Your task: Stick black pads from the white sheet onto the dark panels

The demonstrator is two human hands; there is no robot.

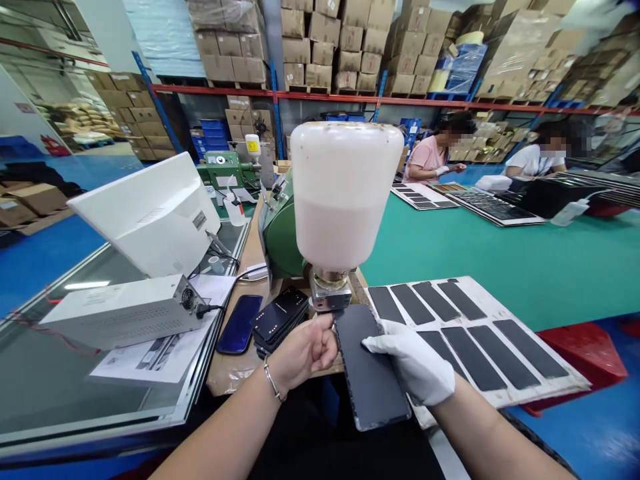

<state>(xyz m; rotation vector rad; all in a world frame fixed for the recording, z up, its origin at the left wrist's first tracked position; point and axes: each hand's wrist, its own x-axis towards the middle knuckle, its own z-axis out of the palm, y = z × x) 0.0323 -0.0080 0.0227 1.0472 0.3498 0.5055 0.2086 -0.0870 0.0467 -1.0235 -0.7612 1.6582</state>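
Observation:
My bare left hand pinches the upper left edge of a flat black phone panel. My right hand, in a white glove, lies on the panel's right side with fingers curled over it. The panel's top end sits just under the metal nozzle of a green machine that carries a big white tank half full of pale liquid. A stack of black panels lies left of the nozzle.
A white board with several black panels lies to the right on the green table. A dark blue phone, a grey box and a white monitor stand left. Two people work at the far right.

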